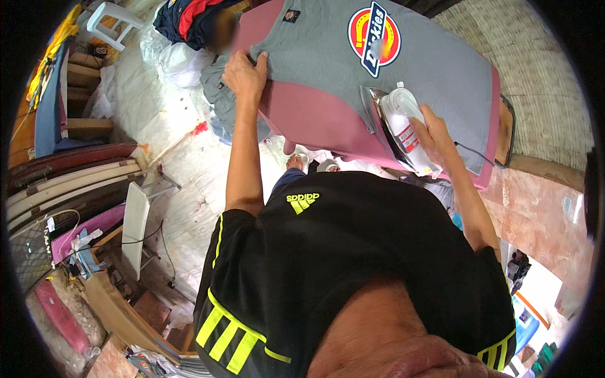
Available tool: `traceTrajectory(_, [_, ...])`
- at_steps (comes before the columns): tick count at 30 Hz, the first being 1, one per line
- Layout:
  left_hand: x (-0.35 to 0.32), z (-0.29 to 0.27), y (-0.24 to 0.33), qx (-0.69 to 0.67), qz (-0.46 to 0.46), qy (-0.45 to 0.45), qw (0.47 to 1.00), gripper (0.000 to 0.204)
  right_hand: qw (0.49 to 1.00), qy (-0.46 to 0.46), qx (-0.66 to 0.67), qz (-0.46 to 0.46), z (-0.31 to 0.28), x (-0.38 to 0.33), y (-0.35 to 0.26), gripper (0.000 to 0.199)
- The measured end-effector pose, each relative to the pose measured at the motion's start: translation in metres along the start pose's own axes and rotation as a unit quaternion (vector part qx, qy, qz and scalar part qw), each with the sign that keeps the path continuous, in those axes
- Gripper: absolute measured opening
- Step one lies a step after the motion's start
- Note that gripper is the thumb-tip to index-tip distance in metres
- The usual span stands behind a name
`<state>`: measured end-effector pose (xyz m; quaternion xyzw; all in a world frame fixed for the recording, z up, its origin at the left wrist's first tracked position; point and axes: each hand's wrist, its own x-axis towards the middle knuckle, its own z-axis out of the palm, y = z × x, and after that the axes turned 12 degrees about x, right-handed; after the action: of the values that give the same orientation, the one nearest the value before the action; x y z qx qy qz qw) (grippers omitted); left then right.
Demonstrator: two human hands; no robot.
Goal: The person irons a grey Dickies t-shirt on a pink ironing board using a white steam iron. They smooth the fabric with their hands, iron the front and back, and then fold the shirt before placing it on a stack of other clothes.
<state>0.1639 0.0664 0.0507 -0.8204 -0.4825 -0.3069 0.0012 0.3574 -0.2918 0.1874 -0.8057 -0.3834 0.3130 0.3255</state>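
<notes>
While, in the head view, the right hand [436,135] is wrapped around a rounded white iron [395,106] with a shiny metal base, at the near edge of a matte grey shirt [435,72], the left hand [245,77] touches the shirt's left side; whether its fingers pinch cloth, I cannot tell; a pink cloth-covered board [302,116] lies beneath.

The head fisheye is looking steeply down, sitting close above the black top [359,246] at five o'clock, with the ironing board [309,116] farther off at one.
</notes>
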Motion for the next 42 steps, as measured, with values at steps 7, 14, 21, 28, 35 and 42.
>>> traceTrajectory(7, [0.002,-0.009,-0.002,-0.124,-0.028,0.012,0.992,0.032,0.991,-0.060,-0.055,-0.104,0.030,0.071,-0.048,0.034])
traceTrajectory(14, [0.010,-0.016,-0.038,-0.166,-0.068,-0.041,0.983,0.025,0.948,-0.113,-0.073,-0.290,0.090,0.159,-0.106,0.036])
traceTrajectory(21, [-0.002,-0.048,-0.060,-0.284,-0.159,0.030,0.945,0.025,0.925,-0.171,-0.056,-0.336,0.125,0.197,-0.152,0.036])
traceTrajectory(28, [-0.007,-0.039,-0.001,-0.430,-0.055,-0.008,0.901,0.037,0.922,-0.116,-0.119,-0.349,0.086,0.147,-0.101,0.041])
traceTrajectory(35, [-0.022,-0.015,0.036,0.017,0.209,-0.081,0.974,0.068,0.998,-0.045,-0.044,-0.015,0.016,0.031,-0.040,0.032])
traceTrajectory(42, [-0.025,-0.007,0.038,0.048,0.218,-0.087,0.971,0.073,0.989,0.131,0.014,0.068,0.017,-0.048,0.001,0.025])
